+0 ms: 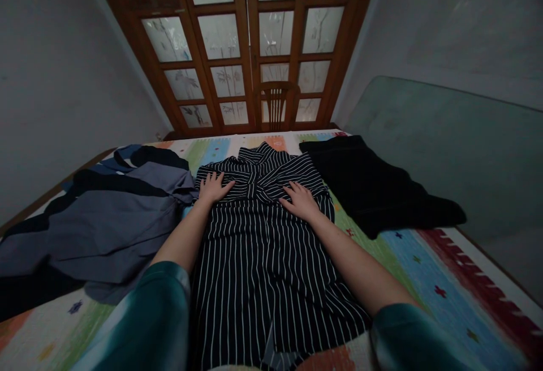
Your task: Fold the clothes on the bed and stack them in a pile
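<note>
A black dress with white stripes (250, 246) lies spread out in front of me, collar at the far end and skirt toward me. Its bodice has a twisted knot at the middle. My left hand (213, 188) rests flat on the left side of the bodice, fingers spread. On the right side of the bodice lies my right hand (300, 201), palm down with its fingers apart. Neither hand grips the fabric. The skirt shows small wrinkles, and its lower right hem is creased.
Grey and black clothes (114, 212) are heaped on the left. A black garment (373, 184) lies on the right over the colourful patterned bedspread (432, 280). Beyond the far edge stand a wooden chair (276, 91) and glass-paned wooden doors (250, 60). A pale green panel (449, 139) leans along the right wall.
</note>
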{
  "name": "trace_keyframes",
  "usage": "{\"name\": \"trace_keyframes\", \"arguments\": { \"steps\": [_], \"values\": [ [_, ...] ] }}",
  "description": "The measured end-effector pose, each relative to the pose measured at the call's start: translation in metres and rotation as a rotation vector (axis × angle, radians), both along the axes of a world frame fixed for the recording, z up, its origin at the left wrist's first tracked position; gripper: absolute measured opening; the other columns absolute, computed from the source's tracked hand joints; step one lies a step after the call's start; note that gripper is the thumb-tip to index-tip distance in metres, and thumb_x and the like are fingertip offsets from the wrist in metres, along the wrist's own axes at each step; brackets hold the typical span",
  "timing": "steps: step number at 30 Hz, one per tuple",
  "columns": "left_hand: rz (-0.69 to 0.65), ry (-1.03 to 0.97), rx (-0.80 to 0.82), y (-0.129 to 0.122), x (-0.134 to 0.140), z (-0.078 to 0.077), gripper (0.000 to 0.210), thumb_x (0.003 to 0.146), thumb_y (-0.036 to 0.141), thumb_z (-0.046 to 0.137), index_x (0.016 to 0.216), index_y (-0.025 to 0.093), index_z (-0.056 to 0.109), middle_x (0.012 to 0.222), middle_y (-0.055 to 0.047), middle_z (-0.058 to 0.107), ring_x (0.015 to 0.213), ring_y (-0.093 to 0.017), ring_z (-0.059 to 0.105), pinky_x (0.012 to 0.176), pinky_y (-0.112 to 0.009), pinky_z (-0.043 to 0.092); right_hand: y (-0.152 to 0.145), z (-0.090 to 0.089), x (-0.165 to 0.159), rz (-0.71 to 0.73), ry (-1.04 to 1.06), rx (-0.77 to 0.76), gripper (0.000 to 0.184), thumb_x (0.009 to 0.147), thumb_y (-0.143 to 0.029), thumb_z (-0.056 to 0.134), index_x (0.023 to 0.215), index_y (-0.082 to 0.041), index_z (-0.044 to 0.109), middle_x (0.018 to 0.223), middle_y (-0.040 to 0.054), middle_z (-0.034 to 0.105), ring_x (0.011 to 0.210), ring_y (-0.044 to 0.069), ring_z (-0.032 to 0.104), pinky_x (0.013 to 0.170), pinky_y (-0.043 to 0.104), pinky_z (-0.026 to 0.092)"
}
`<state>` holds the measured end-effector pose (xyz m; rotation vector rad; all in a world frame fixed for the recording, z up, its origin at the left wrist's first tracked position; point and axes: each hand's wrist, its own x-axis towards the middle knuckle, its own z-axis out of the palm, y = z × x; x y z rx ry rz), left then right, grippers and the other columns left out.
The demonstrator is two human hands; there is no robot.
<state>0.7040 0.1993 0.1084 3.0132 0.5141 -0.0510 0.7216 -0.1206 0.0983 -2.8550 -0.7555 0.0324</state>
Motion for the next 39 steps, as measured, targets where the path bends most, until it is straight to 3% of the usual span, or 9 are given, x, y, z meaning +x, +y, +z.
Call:
{"name": "trace_keyframes", "arguments": {
  "steps": [5,10,13,17,23,29,33,36,39],
  "values": [
    [-0.102,-0.047,0.052,0.011,-0.005,0.005,0.068,0.093,0.056,0.028,0.146,0.015,0.040,0.154,-0.014,0.036,0.143,-0.026,0.029,0.115,-0.040,0.023,0.000,0.000,0.001,-0.008,0.013,-0.007,0.060,0.095,-0.052,0.037,0.145,-0.020,0.043,0.156,0.0116,0.031,0.144,0.028,0.024,0.114,0.044,0.021],
    [0.052,-0.079,0.144,-0.018,-0.010,0.016,0.071,0.092,0.057,0.028,0.146,0.013,0.040,0.154,-0.019,0.033,0.142,-0.034,0.028,0.114,-0.050,0.021,0.001,0.000,0.001,-0.007,0.026,-0.031,0.061,0.095,-0.053,0.035,0.146,-0.020,0.041,0.157,0.0120,0.029,0.144,0.028,0.023,0.115,0.045,0.019],
    [-0.049,-0.145,0.125,-0.048,-0.014,0.018,0.071,0.093,0.058,0.025,0.149,0.017,0.035,0.157,-0.015,0.029,0.144,-0.031,0.025,0.116,-0.047,0.019,0.004,-0.001,0.001,-0.011,0.039,-0.065,0.066,0.096,-0.057,0.030,0.150,-0.020,0.034,0.158,0.0123,0.024,0.146,0.028,0.018,0.116,0.045,0.016],
    [-0.148,-0.080,0.055,-0.078,-0.022,0.006,0.074,0.090,0.065,0.024,0.151,0.023,0.030,0.160,-0.010,0.021,0.147,-0.031,0.018,0.117,-0.052,0.014,0.008,-0.002,0.000,-0.079,0.055,-0.116,0.075,0.094,-0.065,0.025,0.154,-0.020,0.024,0.161,0.0141,0.014,0.148,0.033,0.009,0.116,0.050,0.009],
    [-0.056,-0.030,-0.002,-0.088,-0.030,-0.008,0.080,0.088,0.069,0.019,0.152,0.022,0.028,0.161,-0.011,0.016,0.147,-0.035,0.015,0.114,-0.062,0.011,0.012,0.000,-0.005,-0.141,0.092,-0.141,0.076,0.093,-0.068,0.019,0.154,-0.023,0.021,0.161,0.0139,0.011,0.146,0.040,0.007,0.111,0.064,0.009],
    [0.034,0.019,-0.028,-0.108,-0.040,-0.005,0.082,0.088,0.069,0.018,0.154,0.020,0.024,0.161,-0.014,0.013,0.147,-0.039,0.012,0.111,-0.067,0.015,0.022,0.003,-0.020,-0.213,0.120,-0.162,0.074,0.095,-0.063,0.018,0.155,-0.021,0.018,0.161,0.0159,0.009,0.146,0.042,0.005,0.109,0.068,0.009],
    [0.007,0.085,-0.055,-0.116,-0.054,0.002,0.085,0.087,0.071,0.018,0.154,0.019,0.020,0.161,-0.016,0.008,0.145,-0.043,0.013,0.105,-0.071,0.022,0.021,0.012,-0.035,-0.201,0.214,-0.195,0.074,0.095,-0.062,0.023,0.155,-0.021,0.016,0.161,0.0164,0.004,0.146,0.042,0.003,0.108,0.070,0.010],
    [-0.063,0.150,-0.094,-0.108,-0.062,0.017,0.086,0.085,0.075,0.019,0.153,0.023,0.025,0.161,-0.014,0.011,0.143,-0.044,0.019,0.104,-0.070,0.025,0.011,0.025,-0.036,-0.143,0.278,-0.192,0.074,0.093,-0.063,0.031,0.154,-0.021,0.023,0.160,0.0169,0.013,0.145,0.043,0.011,0.108,0.068,0.015],
    [-0.162,0.081,-0.027,-0.092,-0.057,0.035,0.080,0.087,0.072,0.025,0.150,0.024,0.034,0.159,-0.012,0.021,0.145,-0.040,0.020,0.111,-0.063,0.018,0.004,0.039,-0.021,-0.044,0.161,-0.135,0.064,0.094,-0.054,0.036,0.147,-0.020,0.039,0.154,0.0157,0.033,0.142,0.036,0.026,0.113,0.057,0.019]
  ]
}}
